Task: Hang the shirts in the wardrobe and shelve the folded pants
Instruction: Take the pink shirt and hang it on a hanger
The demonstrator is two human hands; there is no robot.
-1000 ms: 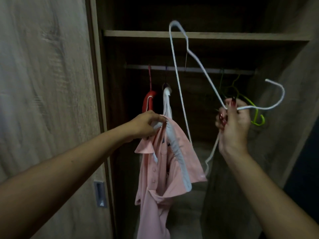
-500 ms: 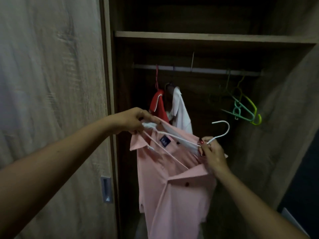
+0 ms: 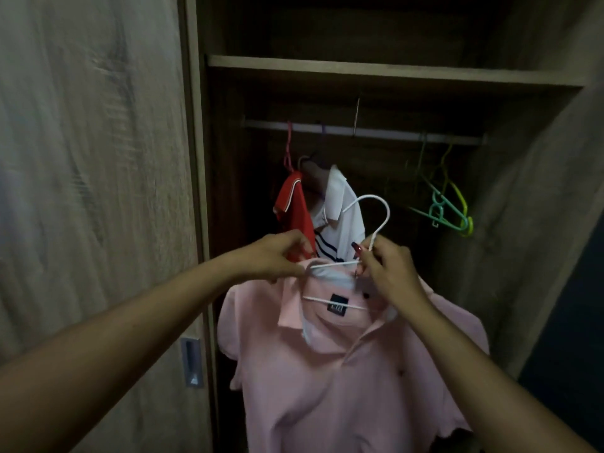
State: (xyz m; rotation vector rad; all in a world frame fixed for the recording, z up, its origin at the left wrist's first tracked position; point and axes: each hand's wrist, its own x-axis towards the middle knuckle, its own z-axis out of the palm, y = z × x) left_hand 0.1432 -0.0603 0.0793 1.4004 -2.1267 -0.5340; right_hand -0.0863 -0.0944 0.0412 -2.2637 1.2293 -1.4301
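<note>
A pink polo shirt [image 3: 343,371] hangs in front of the open wardrobe with a white wire hanger [image 3: 376,210] inside its collar. My left hand [image 3: 277,256] pinches the left side of the collar. My right hand [image 3: 385,266] grips the hanger's neck just below the hook. The hanger's hook points up, well below the hanging rail [image 3: 359,130]. Behind the pink shirt, a red shirt [image 3: 292,207] and a white striped shirt [image 3: 341,220] hang from the rail's left part. No folded pants are in view.
Empty green and yellow hangers [image 3: 447,210] hang at the rail's right end. A wooden shelf [image 3: 392,71] runs above the rail. The sliding door [image 3: 91,191] with a recessed handle [image 3: 191,362] stands at the left, and the wardrobe's side wall [image 3: 539,191] at the right.
The white hanger went from held high beside the shirt into the collar. The pink shirt now spreads out on it, and both hands have come together at the collar.
</note>
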